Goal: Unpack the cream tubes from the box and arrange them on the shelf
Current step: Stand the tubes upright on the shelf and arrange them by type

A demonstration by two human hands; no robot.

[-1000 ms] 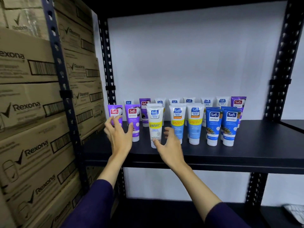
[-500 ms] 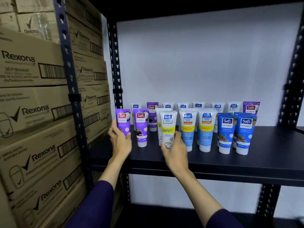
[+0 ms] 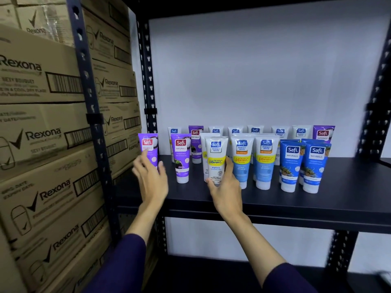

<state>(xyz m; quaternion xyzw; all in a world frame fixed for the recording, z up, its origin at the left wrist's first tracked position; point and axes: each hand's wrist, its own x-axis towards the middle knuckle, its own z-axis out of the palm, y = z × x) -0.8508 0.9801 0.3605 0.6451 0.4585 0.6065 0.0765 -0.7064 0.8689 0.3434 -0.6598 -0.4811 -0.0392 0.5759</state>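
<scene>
A person in dark purple sleeves (image 3: 118, 265) reaches both hands onto a black metal shelf (image 3: 275, 199) where cream tubes stand cap-down in two rows against a white wall (image 3: 254, 70). The right hand (image 3: 227, 191) grips the white and yellow tube (image 3: 216, 159) low on its body, thumb on its left edge and fingers curled round its right side; the tube stands upright in the front row. The left hand (image 3: 151, 180) is blurred, its fingers loosely spread just in front of the purple tube at the left end (image 3: 148, 148); whether they touch that tube cannot be told. A second purple tube (image 3: 181, 159) stands between the two hands. To the right of the held tube come two white and light blue tubes (image 3: 254, 161), touching side by side, then two dark blue tubes (image 3: 304, 166) at the row's right end. The back row (image 3: 254, 131) is mostly white tubes, with one purple tube near its left and another at its far right. Brown cardboard cartons (image 3: 42, 134) printed with barcodes are stacked high on the neighbouring rack to the left, behind a perforated upright post (image 3: 93, 115).
</scene>
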